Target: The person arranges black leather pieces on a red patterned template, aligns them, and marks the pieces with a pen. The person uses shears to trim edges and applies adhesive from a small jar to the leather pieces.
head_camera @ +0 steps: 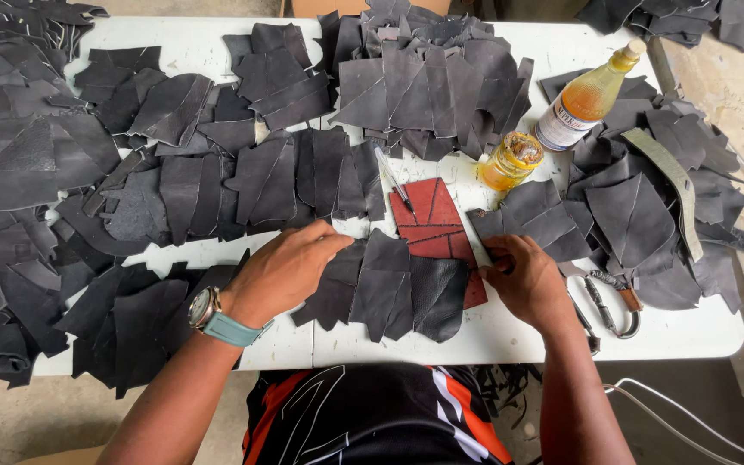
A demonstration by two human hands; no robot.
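My left hand [284, 269], with a watch on a teal strap at the wrist, lies palm down on overlapped black leather pieces [389, 288] at the table's front. My right hand [523, 277] pinches the lower edge of a dark grey leather piece [534, 215] just right of them. Between the hands lies a red cutting board [430, 226] scored with lines, partly covered by the black pieces. A pen [395, 181] rests above the board.
Black leather offcuts [174, 164] cover most of the white table [510, 331]. An open jar of yellow glue [511, 160] and an amber bottle [585, 99] stand right of centre. Scissors [606, 301] lie beside my right wrist. White cables [691, 422] hang at bottom right.
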